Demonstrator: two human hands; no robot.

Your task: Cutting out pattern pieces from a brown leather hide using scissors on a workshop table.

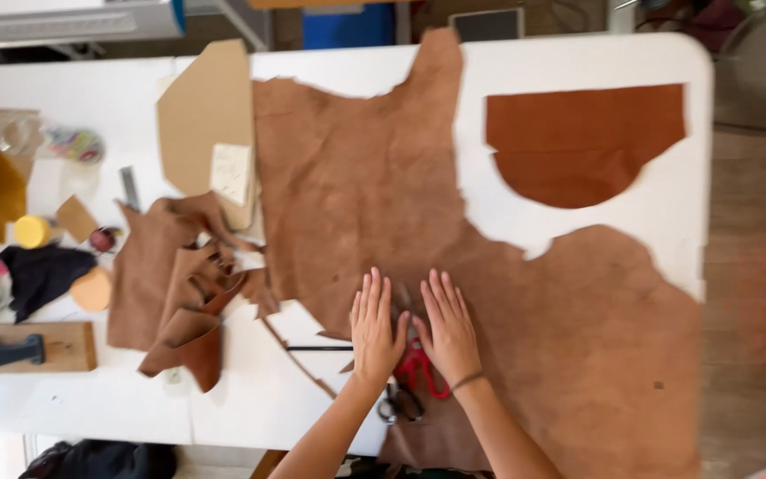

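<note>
A large brown leather hide [356,177] lies spread over the white table [90,89]. My left hand [376,324] and my right hand [447,324] rest flat on it side by side near the front edge, fingers together and pointing away from me. Red-handled scissors [418,368] lie under and between my wrists, with a dark-handled tool [399,404] beside them. Neither hand grips anything.
A cut piece of darker leather [578,142] lies at the back right. Leather scraps [179,284] are piled at left, beside a cardboard pattern [201,106], a yellow spool [33,231], a wooden block [64,346] and a dark cloth [42,275].
</note>
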